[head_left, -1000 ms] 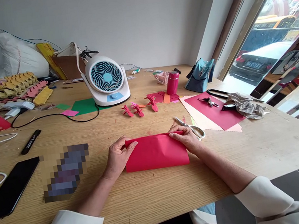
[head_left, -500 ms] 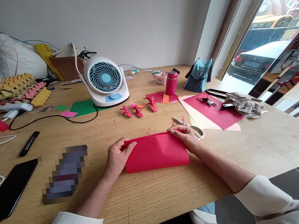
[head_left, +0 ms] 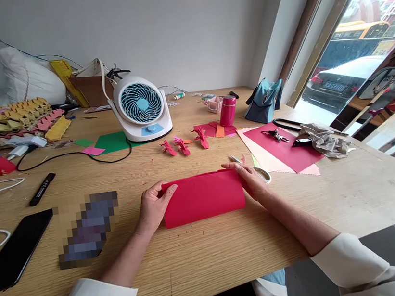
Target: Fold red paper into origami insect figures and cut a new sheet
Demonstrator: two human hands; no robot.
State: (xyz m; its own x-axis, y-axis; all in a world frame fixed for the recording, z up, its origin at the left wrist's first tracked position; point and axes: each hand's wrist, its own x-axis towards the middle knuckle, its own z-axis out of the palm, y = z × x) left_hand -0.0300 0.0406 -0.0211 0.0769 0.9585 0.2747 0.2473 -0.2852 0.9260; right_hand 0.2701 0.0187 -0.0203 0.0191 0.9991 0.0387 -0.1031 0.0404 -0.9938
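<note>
A sheet of red paper [head_left: 204, 198], bent over on itself with its two edges together at the top, is held between my hands above the wooden table. My left hand [head_left: 154, 204] pinches its upper left corner, thumb in front and fingers behind. At the upper right corner my right hand [head_left: 248, 177] grips the edges, the thumb along the side. Scissors [head_left: 263, 174] lie partly hidden behind my right hand. Beyond the sheet stand small folded red paper figures [head_left: 183, 146].
A white fan [head_left: 143, 109] stands at the back, with green paper [head_left: 111, 143] beside it. A red flask [head_left: 228, 110] and blue bag [head_left: 264, 101] are at back right. Keys [head_left: 275, 135] lie on red and cream sheets. A marker [head_left: 42, 189] and black phone [head_left: 17, 249] lie left.
The right end of the red paper has risen a little, so its lower fold now slants. My right thumb has shifted from the top edge toward the right side. The view has moved slightly.
</note>
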